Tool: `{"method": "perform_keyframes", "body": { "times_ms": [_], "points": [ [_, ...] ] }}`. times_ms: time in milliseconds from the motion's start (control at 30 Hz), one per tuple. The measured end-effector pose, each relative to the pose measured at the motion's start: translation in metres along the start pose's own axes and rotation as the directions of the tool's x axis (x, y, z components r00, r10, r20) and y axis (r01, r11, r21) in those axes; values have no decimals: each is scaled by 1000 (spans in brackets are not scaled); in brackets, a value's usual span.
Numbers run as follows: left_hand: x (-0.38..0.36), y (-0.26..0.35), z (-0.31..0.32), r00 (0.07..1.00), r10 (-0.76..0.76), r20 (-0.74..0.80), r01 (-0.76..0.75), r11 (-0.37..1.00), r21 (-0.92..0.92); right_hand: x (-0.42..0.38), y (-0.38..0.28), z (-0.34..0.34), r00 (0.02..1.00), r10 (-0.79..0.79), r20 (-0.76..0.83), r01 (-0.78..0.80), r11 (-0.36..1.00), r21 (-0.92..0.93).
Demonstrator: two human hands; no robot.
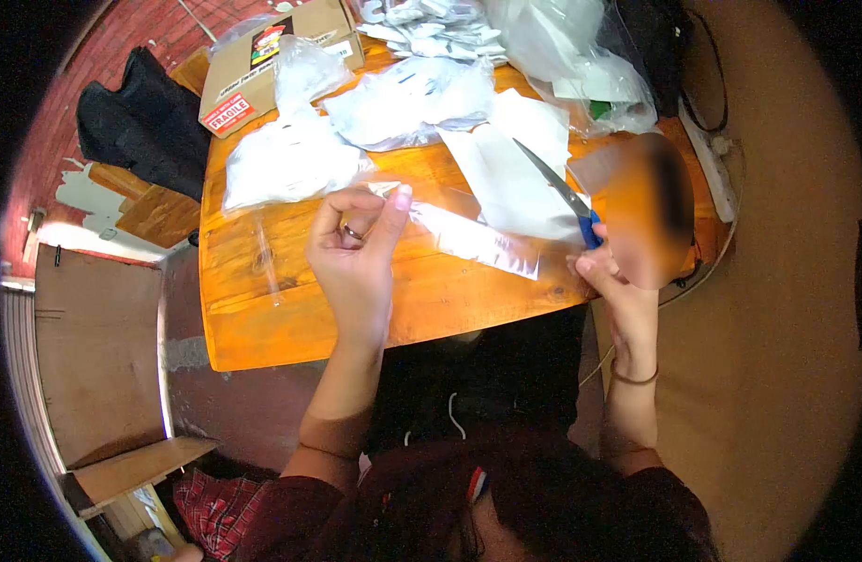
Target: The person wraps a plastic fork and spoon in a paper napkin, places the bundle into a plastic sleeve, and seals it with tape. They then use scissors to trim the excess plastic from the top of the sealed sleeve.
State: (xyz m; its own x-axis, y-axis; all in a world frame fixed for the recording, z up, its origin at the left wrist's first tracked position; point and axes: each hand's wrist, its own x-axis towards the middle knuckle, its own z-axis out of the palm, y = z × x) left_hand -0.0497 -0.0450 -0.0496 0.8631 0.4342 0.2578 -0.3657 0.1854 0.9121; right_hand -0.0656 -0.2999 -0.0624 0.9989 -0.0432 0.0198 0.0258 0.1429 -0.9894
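Glossy orange wooden planking is showing beneath the left hand, whose fingertips are pinching a clear, shiny plastic strip; the right hand is gripping blue-handled steel scissors, whose blades, if dipping, could be snagging white, probably paper sheets beyond.

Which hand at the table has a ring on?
The left hand, pinching the shiny strip, wears the ring. The right hand, holding the blue-handled scissors, shows no ring, only a bracelet below it.
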Motion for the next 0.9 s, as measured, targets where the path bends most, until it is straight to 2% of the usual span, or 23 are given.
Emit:
{"method": "perform_keyframes", "body": {
  "times_ms": [67,167,200,267,367,400,500,567,633,667,767,800,900],
  "points": [
    [3,6,5,998,-56,-17,55,997,-58,-7,3,5,1000,-3,-19,3,1000,31],
    [4,12,10,999,-10,-52,5,996,-92,-12,9,-3,1000,-9,3,9,1000,13],
    [4,11,9,999,-18,-40,14,996,-91,-14,7,-7,997,32,73,-30,999,-32],
    [5,8,7,999,-34,-16,33,996,-87,-18,-1,-13,971,122,206,-97,987,-127],
    [2,8,10,999,-44,9,44,999,-8,-19,-21,-13,887,294,355,-87,863,-497],
    [0,8,10,998,-43,35,42,999,18,-19,-25,-10,895,290,339,-80,852,-518],
    [-5,7,10,988,-58,144,48,996,72,-13,-37,6,952,26,304,166,791,-588],
    [-8,7,10,962,-91,259,72,994,83,-7,-37,15,967,19,253,120,844,-523],
    [-19,7,11,919,-174,353,118,978,174,-2,-41,31,970,-1,245,113,889,-444],
    [-26,7,11,893,-219,394,139,965,223,1,-42,36,953,-18,301,162,872,-462],
    [-40,2,12,888,-214,407,131,966,221,4,-29,55,895,-97,435,252,915,-315],
    [-41,4,13,901,-179,395,109,975,193,5,-24,56,860,-74,506,249,924,-290],
    [-34,5,10,938,-83,336,58,995,84,2,-17,61,825,120,553,14,973,-232]
  ]
}}
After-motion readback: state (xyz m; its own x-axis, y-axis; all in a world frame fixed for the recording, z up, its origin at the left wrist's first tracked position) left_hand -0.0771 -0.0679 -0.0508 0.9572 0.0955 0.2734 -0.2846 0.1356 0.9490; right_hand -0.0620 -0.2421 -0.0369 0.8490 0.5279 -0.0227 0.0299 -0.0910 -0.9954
